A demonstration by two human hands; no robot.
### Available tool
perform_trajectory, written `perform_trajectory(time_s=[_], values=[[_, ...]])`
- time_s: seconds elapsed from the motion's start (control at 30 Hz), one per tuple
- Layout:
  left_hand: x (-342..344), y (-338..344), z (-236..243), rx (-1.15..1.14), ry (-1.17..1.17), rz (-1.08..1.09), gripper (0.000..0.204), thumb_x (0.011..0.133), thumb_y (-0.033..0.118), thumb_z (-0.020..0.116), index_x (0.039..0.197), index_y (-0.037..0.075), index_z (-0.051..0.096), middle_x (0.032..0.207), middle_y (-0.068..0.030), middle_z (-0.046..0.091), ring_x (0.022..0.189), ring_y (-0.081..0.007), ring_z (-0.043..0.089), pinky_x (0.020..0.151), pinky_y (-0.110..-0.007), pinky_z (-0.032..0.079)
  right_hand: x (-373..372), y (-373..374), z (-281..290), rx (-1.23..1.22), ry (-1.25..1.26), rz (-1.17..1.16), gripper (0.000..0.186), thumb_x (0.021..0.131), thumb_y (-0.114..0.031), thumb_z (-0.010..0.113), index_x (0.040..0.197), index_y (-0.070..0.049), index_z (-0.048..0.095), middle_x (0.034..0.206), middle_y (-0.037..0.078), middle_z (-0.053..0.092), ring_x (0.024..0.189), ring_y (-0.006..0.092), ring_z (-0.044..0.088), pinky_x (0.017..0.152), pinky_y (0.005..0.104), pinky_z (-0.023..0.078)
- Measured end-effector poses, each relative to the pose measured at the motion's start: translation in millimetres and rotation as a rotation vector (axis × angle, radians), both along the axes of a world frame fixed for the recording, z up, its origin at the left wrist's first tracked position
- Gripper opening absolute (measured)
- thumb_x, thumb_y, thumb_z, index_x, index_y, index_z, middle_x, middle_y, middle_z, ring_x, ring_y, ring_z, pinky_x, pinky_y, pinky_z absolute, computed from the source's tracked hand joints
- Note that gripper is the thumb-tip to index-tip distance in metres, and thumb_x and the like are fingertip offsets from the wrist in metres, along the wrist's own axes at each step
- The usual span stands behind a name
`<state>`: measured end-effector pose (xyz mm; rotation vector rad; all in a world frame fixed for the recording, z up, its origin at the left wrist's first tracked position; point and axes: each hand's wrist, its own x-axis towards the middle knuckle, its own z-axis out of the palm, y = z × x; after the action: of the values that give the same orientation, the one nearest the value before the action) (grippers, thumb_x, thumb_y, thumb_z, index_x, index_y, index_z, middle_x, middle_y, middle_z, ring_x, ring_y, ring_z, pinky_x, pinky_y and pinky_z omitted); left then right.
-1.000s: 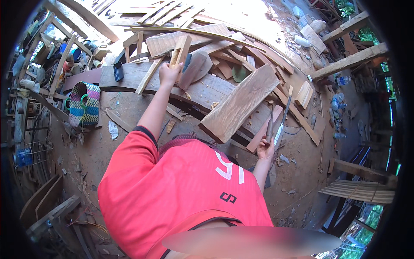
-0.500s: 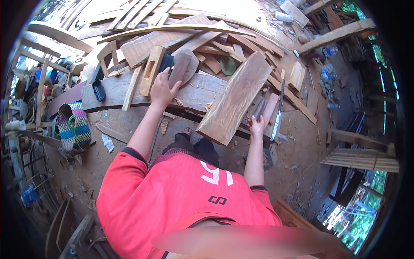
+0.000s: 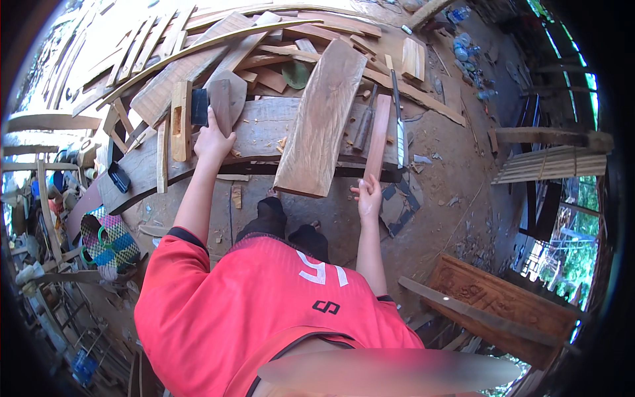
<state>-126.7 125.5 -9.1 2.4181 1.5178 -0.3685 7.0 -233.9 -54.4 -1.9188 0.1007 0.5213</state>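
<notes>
My left hand [image 3: 213, 140] lies at the near side of a brown wooden block [image 3: 220, 100], its forefinger stretched along the block's left edge and its thumb apart. Left of that finger are a black flat object [image 3: 200, 107] and a pale wooden plane body [image 3: 181, 122] with a slot. My right hand [image 3: 368, 196] pinches the near end of a narrow reddish wood strip [image 3: 378, 135], which reaches over the bench edge. A thick, broad plank [image 3: 322, 119] lies across the bench between my hands. Dark slender tools [image 3: 362, 129] lie left of the strip, and a handsaw [image 3: 398, 119] right of it.
The bench is a rough grey plank [image 3: 261, 129]. Loose boards and offcuts [image 3: 198, 56] are heaped beyond it. A woven basket [image 3: 109, 238] stands on the left, with a black box-like piece [image 3: 119, 177] nearby. A carved wooden panel [image 3: 503, 304] lies at lower right.
My right hand has moved from the dark tools to the reddish strip's near end. My left forefinger has straightened beside the block. The whole view has shifted right.
</notes>
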Motion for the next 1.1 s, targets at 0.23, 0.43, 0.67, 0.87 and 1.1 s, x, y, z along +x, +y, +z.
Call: perform_trajectory(time_s=[0.23,0.43,0.67,0.87,1.1], values=[[6,-57,33,-0.221,-0.639,-0.027,0.077,0.070,0.040,0.056,0.133,0.010,0.021,0.100,-0.0287,0.055,0.091,-0.0405,0.055,0.081,-0.040,0.043,-55,-33,0,0.143,-0.030,0.030,0.040,0.086,-0.011,0.049,0.122,0.000,0.036,0.078,0.007,0.059,0.054,0.0075,0.052,0.045,0.0177,0.038],[0,-182,51,-0.109,-0.432,-0.337,0.079,0.069,0.039,0.058,0.135,0.019,0.019,0.089,-0.0228,0.057,0.080,-0.0362,0.058,0.070,-0.044,0.047,-116,-53,17,0.169,-0.154,0.257,0.039,0.085,-0.009,0.051,0.121,0.000,0.039,0.060,-0.003,0.044,0.051,0.0021,0.039,0.047,0.0168,0.033],[1,-221,23,-0.013,-0.440,-0.604,0.086,0.066,0.047,0.061,0.133,0.008,0.024,0.087,-0.0215,0.056,0.076,-0.0328,0.059,0.065,-0.039,0.048,-128,-69,30,0.096,-0.216,0.440,0.071,0.072,-0.018,0.069,0.129,-0.005,0.030,0.063,-0.001,0.045,0.054,0.0065,0.039,0.053,0.0207,0.037],[8,-174,45,-0.400,-0.236,-1.052,0.109,0.062,0.048,0.069,0.130,-0.010,0.006,0.091,-0.0275,0.055,0.083,-0.0369,0.057,0.072,-0.038,0.045,-80,1,52,-0.158,-0.443,0.706,0.105,0.057,-0.033,0.078,0.136,-0.008,0.013,0.080,0.010,0.052,0.072,0.0233,0.053,0.069,0.0303,0.044],[48,-143,54,-0.475,-0.012,-1.262,0.113,0.054,0.028,0.078,0.124,-0.020,0.003,0.083,-0.0258,0.057,0.078,-0.0359,0.059,0.068,-0.035,0.047,-30,50,64,-0.356,-0.387,1.017,0.098,0.062,-0.036,0.072,0.132,0.004,0.016,0.096,0.024,0.055,0.088,0.0352,0.056,0.076,0.0386,0.045]])
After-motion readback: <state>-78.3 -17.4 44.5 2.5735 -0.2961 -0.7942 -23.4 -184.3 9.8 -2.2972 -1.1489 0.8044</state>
